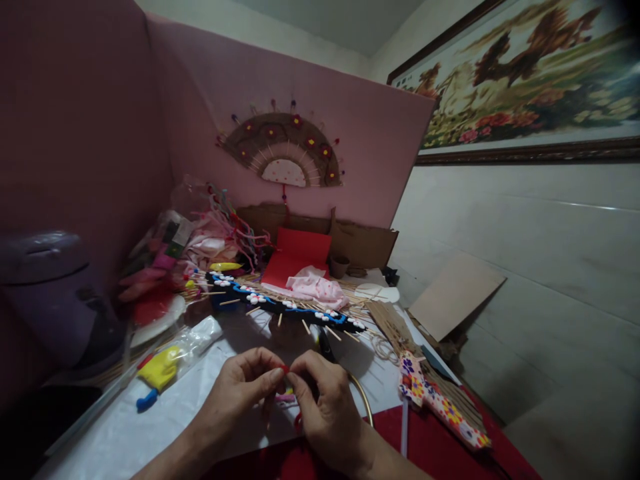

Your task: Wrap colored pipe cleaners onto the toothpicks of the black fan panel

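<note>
Low over the table, my left hand [244, 379] and my right hand [325, 393] meet with thumbs and forefingers pinched. Between the fingertips is a thin red cord [285, 369]; most of it is hidden by the fingers, and red strands hang below. Something small, pink and yellow, partly shows behind the fingers, too covered to name. Just beyond the hands lies a black fan-shaped piece [280, 305] with white flowers, a blue line and thin sticks poking out. A brass-coloured ring [364, 393] curves out beside my right hand.
A bag of yellow clay [161, 368] lies left. Right is a flower-patterned clay piece [440, 407] on cardboard. Behind are red paper [300, 250], pink cloth [315, 287] and piled craft supplies [215, 233]. A decorated brown fan [280, 137] hangs on the pink panel; a lilac bin [55, 300] stands left.
</note>
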The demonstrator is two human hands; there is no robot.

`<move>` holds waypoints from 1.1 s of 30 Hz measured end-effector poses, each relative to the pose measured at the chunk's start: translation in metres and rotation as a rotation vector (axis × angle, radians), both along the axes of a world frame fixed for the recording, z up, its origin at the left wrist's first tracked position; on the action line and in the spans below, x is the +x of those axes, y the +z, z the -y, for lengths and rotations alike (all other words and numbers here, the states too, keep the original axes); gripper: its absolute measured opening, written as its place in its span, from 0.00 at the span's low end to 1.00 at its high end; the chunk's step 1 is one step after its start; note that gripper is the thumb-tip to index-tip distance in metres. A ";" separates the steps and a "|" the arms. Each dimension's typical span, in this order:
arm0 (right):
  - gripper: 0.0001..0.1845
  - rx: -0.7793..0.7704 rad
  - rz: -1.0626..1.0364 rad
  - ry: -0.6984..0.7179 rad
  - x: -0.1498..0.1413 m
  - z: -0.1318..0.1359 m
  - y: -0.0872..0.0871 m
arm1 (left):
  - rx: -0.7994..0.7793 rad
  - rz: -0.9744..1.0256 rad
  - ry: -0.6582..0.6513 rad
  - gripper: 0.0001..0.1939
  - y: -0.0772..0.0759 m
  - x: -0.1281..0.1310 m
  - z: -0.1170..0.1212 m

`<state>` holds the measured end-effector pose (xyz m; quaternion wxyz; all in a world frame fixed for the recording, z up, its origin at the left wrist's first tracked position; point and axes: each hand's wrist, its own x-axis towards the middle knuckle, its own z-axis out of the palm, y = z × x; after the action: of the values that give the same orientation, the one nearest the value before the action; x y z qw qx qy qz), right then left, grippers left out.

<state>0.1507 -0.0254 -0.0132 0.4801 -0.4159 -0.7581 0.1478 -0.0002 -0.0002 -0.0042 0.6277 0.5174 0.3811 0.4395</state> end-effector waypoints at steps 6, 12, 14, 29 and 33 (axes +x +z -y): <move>0.06 -0.021 0.031 0.008 -0.001 0.000 0.001 | 0.036 -0.070 0.022 0.17 0.005 0.000 0.002; 0.08 0.080 0.019 -0.026 -0.001 -0.003 -0.001 | 0.024 -0.150 0.053 0.18 0.006 -0.001 0.002; 0.09 0.111 0.008 -0.030 0.000 -0.005 -0.003 | 0.014 -0.153 0.029 0.18 0.006 -0.002 0.003; 0.07 0.009 -0.063 0.009 -0.001 -0.003 0.000 | 0.026 0.082 -0.089 0.13 -0.006 -0.004 -0.002; 0.08 0.016 -0.074 -0.023 -0.001 -0.004 -0.002 | -0.038 0.120 -0.129 0.14 -0.003 -0.002 0.001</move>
<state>0.1494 -0.0214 -0.0147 0.5128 -0.4148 -0.7362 0.1515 -0.0017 -0.0009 -0.0069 0.6860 0.5016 0.3172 0.4210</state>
